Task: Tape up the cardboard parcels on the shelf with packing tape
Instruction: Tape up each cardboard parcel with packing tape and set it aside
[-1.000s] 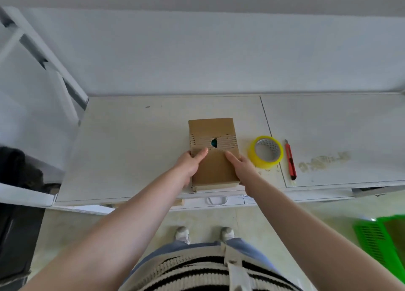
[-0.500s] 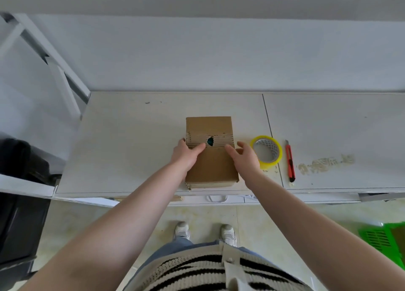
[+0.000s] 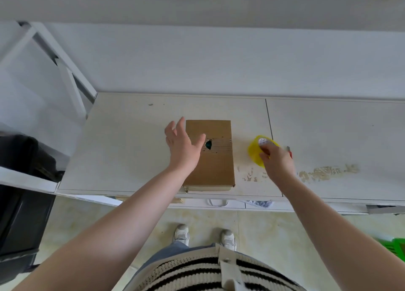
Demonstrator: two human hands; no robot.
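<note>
— Where's the parcel point(image 3: 209, 157) now?

— Flat on the shelf point(image 3: 122, 150), near the front edge, its long side running away from the person. There's a ribbed strip across the top with a small dark hole in it, and I'd say that's the spot that wants sealing.

— And the tape?

— The yellow tape roll point(image 3: 257, 151) is just to the right of the parcel, tipped up off the shelf, because the right hand point(image 3: 277, 161) has its fingers curled over the rim. It looks like the pick-up is under way.

— What's the other hand doing?

— The left hand point(image 3: 183, 146) is spread wide, fingers straight, holding nothing. It hangs over the parcel's left edge, thumb reaching toward the hole. I can't tell whether it touches the cardboard. My guess is it's there to steady the box while the tape comes across.

— Anything else close by?

— A red cutter point(image 3: 289, 151), mostly hidden behind the right hand, lying beside the roll, handy for slicing the tape I suppose. Further right the shelf has a patch of scuffed residue point(image 3: 328, 172). A green basket point(image 3: 394, 245) shows on the floor at the right edge.

— So nothing taped yet?

— No tape on the parcel that I can see.
</note>
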